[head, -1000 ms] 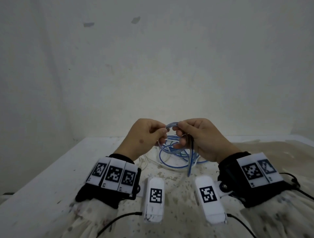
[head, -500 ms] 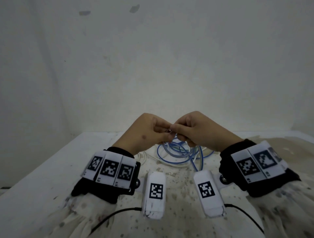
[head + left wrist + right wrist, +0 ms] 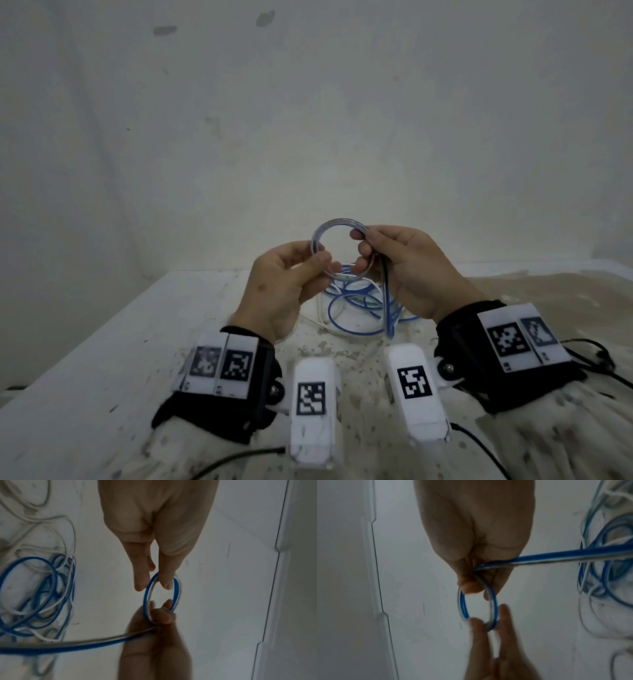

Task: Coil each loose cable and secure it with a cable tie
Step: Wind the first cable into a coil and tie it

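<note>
A blue-and-clear cable is bent into a small round loop (image 3: 337, 222) held up above the table. My left hand (image 3: 322, 260) pinches the loop's left side between thumb and fingers. My right hand (image 3: 361, 253) grips its right side, where the strands cross. From the right hand the cable's free strand (image 3: 387, 308) hangs down to the loose blue pile (image 3: 356, 332). The left wrist view shows my left hand (image 3: 152, 586) on the loop (image 3: 178, 592). The right wrist view shows my right hand (image 3: 479, 589) on the loop (image 3: 462, 605), with the strand (image 3: 573, 557) leading off right. I see no cable tie.
A thin white cable (image 3: 318, 322) lies tangled with the blue pile on the stained white table (image 3: 137, 342). A bare wall stands close behind. The table's left edge falls away at the left; a brown stained patch (image 3: 548, 291) covers its right side.
My hands were pressed together low over the pile. They have risen and drawn apart, and a round loop of cable now stands between them.
</note>
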